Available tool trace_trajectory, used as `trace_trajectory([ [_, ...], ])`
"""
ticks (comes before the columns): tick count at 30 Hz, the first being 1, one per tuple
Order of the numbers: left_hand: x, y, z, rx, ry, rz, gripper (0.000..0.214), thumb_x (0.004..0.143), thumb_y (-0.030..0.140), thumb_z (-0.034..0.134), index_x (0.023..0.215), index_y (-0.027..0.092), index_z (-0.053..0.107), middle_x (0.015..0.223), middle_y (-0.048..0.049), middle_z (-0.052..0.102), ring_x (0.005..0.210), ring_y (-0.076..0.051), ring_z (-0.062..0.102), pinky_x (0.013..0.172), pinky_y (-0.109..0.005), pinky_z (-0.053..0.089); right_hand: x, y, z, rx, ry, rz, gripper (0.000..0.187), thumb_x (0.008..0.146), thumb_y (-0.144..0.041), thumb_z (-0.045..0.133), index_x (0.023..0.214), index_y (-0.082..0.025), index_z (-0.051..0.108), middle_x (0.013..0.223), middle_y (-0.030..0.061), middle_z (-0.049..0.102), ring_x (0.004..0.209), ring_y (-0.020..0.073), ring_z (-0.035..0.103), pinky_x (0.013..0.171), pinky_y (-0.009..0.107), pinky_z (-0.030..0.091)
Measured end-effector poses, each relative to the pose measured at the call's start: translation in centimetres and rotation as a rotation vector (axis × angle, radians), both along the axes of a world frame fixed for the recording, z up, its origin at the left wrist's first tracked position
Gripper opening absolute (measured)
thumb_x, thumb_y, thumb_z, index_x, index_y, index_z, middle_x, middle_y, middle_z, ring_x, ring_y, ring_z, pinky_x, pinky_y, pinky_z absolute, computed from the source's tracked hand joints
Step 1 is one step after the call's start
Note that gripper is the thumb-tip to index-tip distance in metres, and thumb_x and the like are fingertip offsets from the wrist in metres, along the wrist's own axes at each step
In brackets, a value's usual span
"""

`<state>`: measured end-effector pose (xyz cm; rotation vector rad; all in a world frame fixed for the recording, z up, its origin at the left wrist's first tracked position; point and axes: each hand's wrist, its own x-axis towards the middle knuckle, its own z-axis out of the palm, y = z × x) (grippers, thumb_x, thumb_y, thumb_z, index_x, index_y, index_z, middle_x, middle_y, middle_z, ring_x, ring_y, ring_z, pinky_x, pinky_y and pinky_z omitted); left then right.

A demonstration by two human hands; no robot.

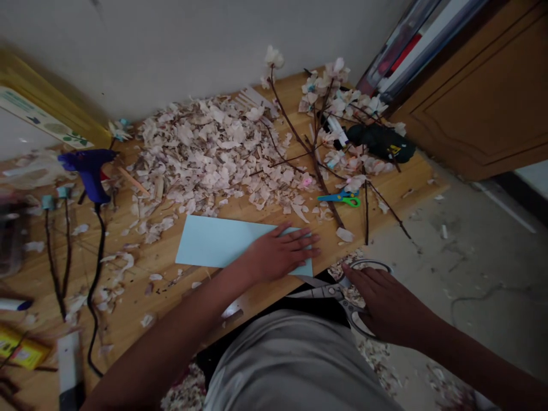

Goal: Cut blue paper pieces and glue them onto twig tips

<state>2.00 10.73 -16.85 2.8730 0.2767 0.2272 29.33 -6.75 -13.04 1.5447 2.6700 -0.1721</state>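
A long strip of light blue paper lies on the wooden table close to its front edge. My left hand rests flat over the paper's right part, fingers stretched toward its right end. Large metal scissors are in my right hand, just off the table's front edge, with the blades pointing left and spread apart. One blade tip reaches the paper's lower right edge; whether it touches the paper I cannot tell.
Behind the paper spreads a heap of pale dried petals. Branches with white blossoms and small blue-green scissors lie at right. A purple glue gun with a black cord sits at left. Petal scraps litter the floor.
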Motion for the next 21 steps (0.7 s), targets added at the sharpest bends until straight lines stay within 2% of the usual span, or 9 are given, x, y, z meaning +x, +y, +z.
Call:
trace_trajectory([
  [12,0.1,-0.1,-0.2,0.010,-0.001,0.006,0.044,0.111,0.038,0.035,0.153,0.032,0.044,0.165,0.0049,0.033,0.155,-0.015,0.025,0.128,-0.044,0.018,-1.7,-1.9,-0.1,0.036,-0.002,-0.090,0.077,0.071,-0.011,0.052,0.146,0.001,0.037,0.114,0.0228,0.067,0.100,0.0350,0.061,0.084,0.046,0.055],
  [17,-0.1,0.1,-0.1,0.029,-0.014,0.007,0.045,0.110,0.038,0.038,0.154,0.032,0.043,0.165,0.0047,0.033,0.155,-0.015,0.026,0.127,-0.044,0.020,-1.6,-2.1,-0.1,-0.014,0.043,-0.129,0.079,0.071,-0.012,0.052,0.147,0.000,0.036,0.110,0.0212,0.067,0.099,0.0342,0.062,0.083,0.045,0.055],
  [21,0.2,-0.1,-0.2,0.033,-0.016,0.011,0.045,0.110,0.038,0.039,0.154,0.032,0.043,0.165,0.0046,0.033,0.155,-0.017,0.026,0.127,-0.045,0.020,-1.4,-2.0,0.1,-0.076,0.080,-0.179,0.082,0.071,-0.014,0.054,0.149,-0.002,0.033,0.121,0.0236,0.065,0.108,0.0366,0.061,0.090,0.049,0.054],
])
